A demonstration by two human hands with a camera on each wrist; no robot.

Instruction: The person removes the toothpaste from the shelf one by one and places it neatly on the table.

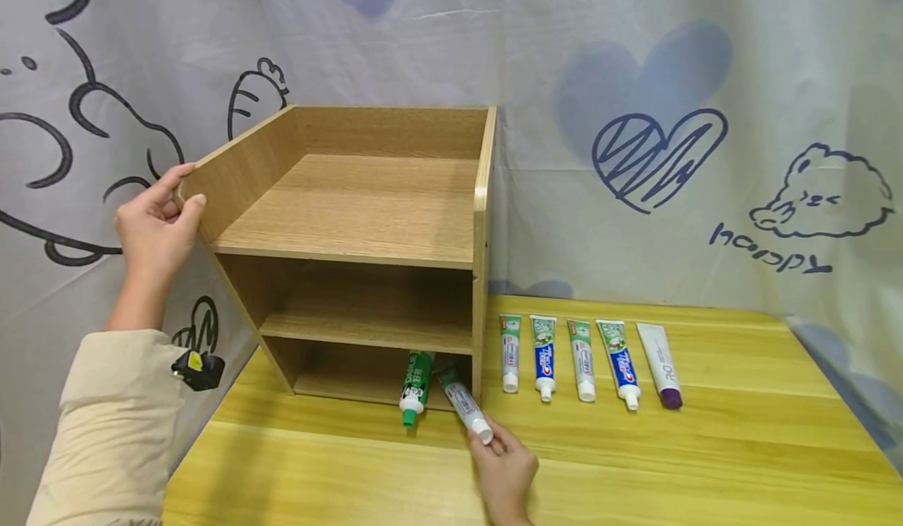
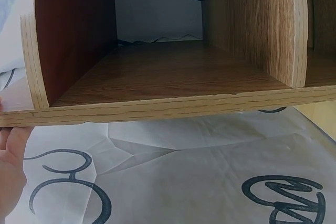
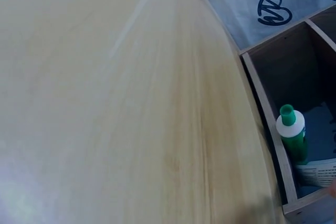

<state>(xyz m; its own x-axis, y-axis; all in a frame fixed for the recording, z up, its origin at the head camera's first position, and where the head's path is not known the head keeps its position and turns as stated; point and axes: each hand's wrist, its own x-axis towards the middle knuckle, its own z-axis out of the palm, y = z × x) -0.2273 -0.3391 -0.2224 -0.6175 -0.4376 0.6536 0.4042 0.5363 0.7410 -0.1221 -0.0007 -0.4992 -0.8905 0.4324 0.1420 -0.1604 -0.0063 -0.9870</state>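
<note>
My left hand (image 1: 157,220) grips the front edge of the left side panel of a wooden desktop shelf (image 1: 346,255), thumb inside and fingers outside. By its white cap, my right hand (image 1: 504,463) pinches a toothpaste tube (image 1: 464,405) that slants out of the lowest compartment, its far end inside in shadow. Left of it, a green toothpaste tube (image 1: 416,381) lies with its green cap poking past the shelf's front edge. In the right wrist view the green tube (image 3: 295,139) stands out beside the held tube (image 3: 317,172); only a sliver of my right hand shows there.
Right of the shelf several toothpaste tubes lie in a row, from a green-and-white tube (image 1: 509,353) to a white tube with a purple cap (image 1: 659,363). All rest on the yellow wood-grain table (image 1: 705,463). A printed curtain (image 1: 635,220) hangs behind and at the left.
</note>
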